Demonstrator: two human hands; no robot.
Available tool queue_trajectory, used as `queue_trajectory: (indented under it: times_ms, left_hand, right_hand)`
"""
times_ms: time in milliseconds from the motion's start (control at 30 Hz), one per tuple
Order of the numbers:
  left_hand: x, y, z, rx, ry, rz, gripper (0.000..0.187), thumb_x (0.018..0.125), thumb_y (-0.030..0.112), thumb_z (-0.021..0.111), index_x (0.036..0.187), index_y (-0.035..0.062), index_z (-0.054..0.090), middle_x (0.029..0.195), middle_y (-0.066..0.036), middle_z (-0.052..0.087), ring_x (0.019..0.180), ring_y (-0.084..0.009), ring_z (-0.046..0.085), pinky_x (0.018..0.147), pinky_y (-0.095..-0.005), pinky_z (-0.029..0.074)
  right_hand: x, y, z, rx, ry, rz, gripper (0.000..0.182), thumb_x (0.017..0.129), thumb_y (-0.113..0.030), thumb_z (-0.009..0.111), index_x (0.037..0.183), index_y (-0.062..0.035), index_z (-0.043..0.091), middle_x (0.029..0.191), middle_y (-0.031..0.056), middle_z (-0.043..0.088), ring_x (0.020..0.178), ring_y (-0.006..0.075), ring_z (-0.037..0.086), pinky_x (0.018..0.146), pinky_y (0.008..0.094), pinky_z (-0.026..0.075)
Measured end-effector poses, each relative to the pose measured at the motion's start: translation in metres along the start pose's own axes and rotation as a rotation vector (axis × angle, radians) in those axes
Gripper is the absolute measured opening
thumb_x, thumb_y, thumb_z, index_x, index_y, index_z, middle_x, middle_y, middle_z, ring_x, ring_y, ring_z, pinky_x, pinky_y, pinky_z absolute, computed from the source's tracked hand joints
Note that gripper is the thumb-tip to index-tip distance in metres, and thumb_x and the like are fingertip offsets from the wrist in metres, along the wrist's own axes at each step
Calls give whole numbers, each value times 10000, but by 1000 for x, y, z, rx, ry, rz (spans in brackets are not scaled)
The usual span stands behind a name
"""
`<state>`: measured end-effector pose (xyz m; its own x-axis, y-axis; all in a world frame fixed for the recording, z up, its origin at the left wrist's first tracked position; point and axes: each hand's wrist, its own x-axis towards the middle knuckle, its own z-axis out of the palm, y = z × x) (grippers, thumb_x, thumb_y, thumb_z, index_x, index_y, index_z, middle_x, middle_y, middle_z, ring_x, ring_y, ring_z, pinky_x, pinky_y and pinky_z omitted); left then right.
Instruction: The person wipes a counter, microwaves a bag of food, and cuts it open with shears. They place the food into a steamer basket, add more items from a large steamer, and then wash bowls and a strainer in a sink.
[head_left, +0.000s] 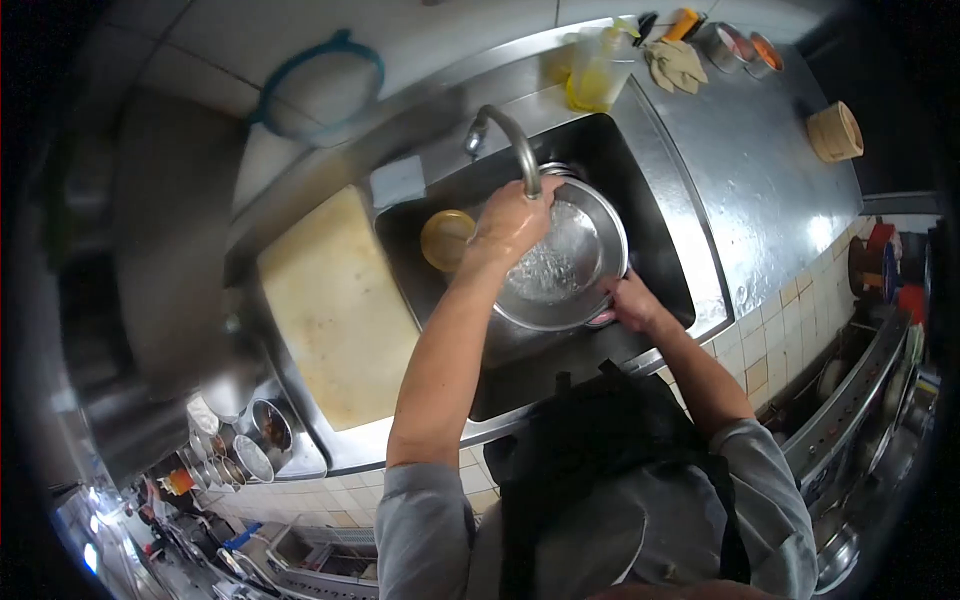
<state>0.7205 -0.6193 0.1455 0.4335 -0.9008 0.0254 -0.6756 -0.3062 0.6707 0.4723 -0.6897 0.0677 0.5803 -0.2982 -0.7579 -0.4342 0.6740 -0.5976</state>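
A round metal bowl [590,235] with clear water in it is over the dark sink [655,225]. My left hand [513,222] is closed at its far left rim, right by the tip of the curved faucet [517,140]. Whether those fingers also touch the spout is hard to tell. At the near right edge, my right hand [632,301] grips the bowl, with the thumb over the rim. Something pink [601,318] shows just under the bowl beside that hand. A yellowish round bowl [446,240] sits in the sink left of my left wrist.
A pale cutting board [340,310] lies left of the sink. Behind the sink stands a bottle of yellow liquid [598,75]. On the steel counter [745,170] to the right are a cloth [677,66], small metal containers [728,50] and a bamboo steamer [834,132].
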Motion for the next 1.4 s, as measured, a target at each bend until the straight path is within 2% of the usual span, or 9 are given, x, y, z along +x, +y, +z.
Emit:
queue_trajectory:
  times_ms: [100,300,400,467,633,800,933,1133,1400]
  left_hand:
    - [-14,8,-11,63,-276,-149,294,937,284,621,1194,161,699,1121,-162,704,988,-385,681,863,-464,540]
    - [-66,-38,-2,81,16,-443,388,943,332,629,1228,69,646,1135,-227,688,1059,-413,652,940,-486,511]
    - [-92,-76,14,-106,-162,-604,457,895,350,712,1184,2,643,1086,-206,708,1015,-341,693,853,-451,563]
    - [-110,-70,24,-733,-89,-770,478,858,363,766,1129,-13,649,992,-155,705,928,-244,701,719,-402,592]
    - [-133,-66,49,-643,-86,-856,375,904,313,730,1112,16,637,977,-75,672,856,-178,636,664,-342,537]
    - [-155,-31,40,-692,317,-559,234,955,130,611,1135,-12,658,877,-98,676,828,-163,593,789,-325,505]
    - [-148,-15,22,-587,433,-242,383,925,-26,522,1268,85,653,1293,-155,665,1191,-246,636,986,-326,489]
    - [-96,-4,12,-20,143,13,613,805,-74,569,1342,218,619,1462,-97,538,1351,-386,479,1107,-435,444]
    - [-119,20,6,228,93,257,617,801,-19,623,1350,262,604,1425,-24,561,1374,-303,465,1189,-497,341]
  right_hand:
    - [-3,19,5,208,24,119,403,915,-45,512,1291,84,446,1070,218,642,864,299,719,654,373,674]
    - [-8,20,-3,378,-81,230,380,908,-50,531,1261,70,457,1066,186,635,807,245,710,673,352,674]
    - [-26,16,-1,149,-32,54,407,922,-80,539,1283,82,444,1163,220,604,894,271,702,675,361,670]
    - [-30,22,-11,42,8,-57,462,923,-99,556,1317,99,421,1232,241,570,963,302,683,665,365,662]
    - [-42,19,-17,-95,-1,-114,526,896,-88,590,1347,114,411,1218,223,585,957,312,678,620,346,649]
    - [-37,36,-11,-126,11,-129,452,896,-126,666,1278,73,527,1166,172,634,963,267,673,646,343,627]
    - [-12,59,-25,-119,-58,-114,587,919,-227,743,1363,48,475,1202,123,629,1028,219,645,816,356,572]
    - [-9,39,-45,-123,94,-312,624,926,-148,731,1459,-41,426,1286,101,590,1145,185,590,939,339,515]
    - [-10,66,-81,-315,94,-409,663,930,-58,701,1506,-61,372,1361,145,542,1203,219,562,1011,347,491]
